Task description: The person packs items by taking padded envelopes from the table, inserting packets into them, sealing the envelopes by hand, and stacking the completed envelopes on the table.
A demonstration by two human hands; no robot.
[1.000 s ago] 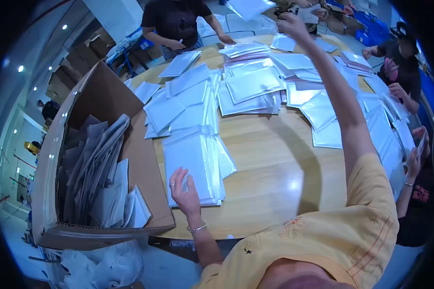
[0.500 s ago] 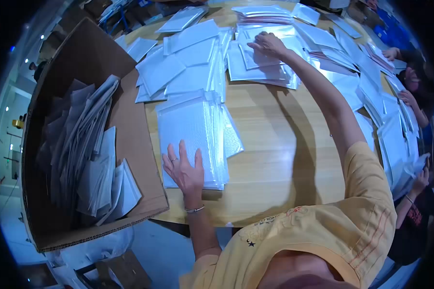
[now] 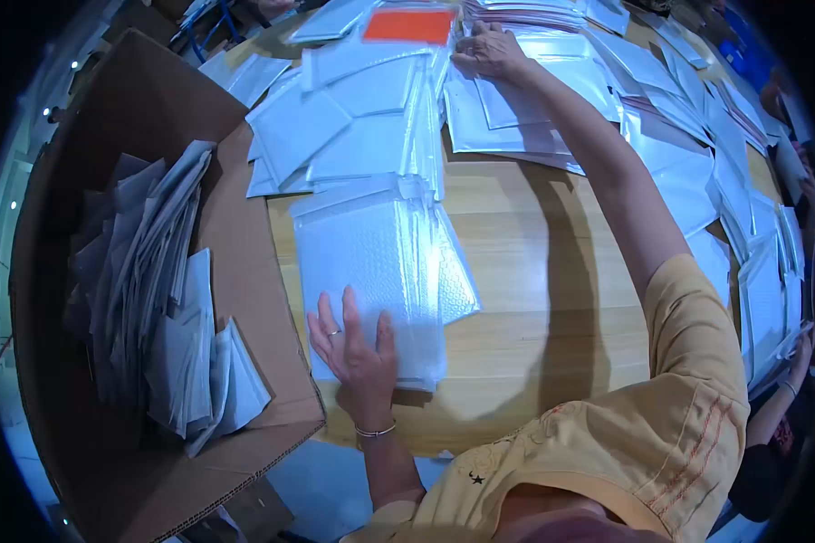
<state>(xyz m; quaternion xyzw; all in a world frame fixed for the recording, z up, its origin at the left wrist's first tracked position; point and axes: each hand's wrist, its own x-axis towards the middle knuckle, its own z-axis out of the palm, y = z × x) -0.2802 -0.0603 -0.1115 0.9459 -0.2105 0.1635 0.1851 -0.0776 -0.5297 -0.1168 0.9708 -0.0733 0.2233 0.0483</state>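
Note:
My left hand (image 3: 356, 353) lies with its fingers spread on the lower end of a stack of white bubble mailers (image 3: 362, 244). Across the table, my right hand (image 3: 491, 52) reaches over another pile of white mailers (image 3: 507, 136), its fingers bent and close together. An orange card (image 3: 409, 26) lies flat just left of those fingertips; whether they touch it, I cannot tell. What the right fingers grip, if anything, is hidden. Between the two hands, more loose white mailers (image 3: 362, 127) overlap in an untidy heap.
To the left stands an open cardboard box (image 3: 244, 226) with grey and white mailers (image 3: 154, 244) inside. Further piles of mailers (image 3: 670, 172) cover the table's right side. Another person's arm (image 3: 788, 385) shows at the right edge. Bare wooden tabletop (image 3: 507, 299) lies in the middle.
My right hand has shifted left and up in view. The orange card has appeared beside it. My left hand stays on its stack; the whole view has shifted slightly.

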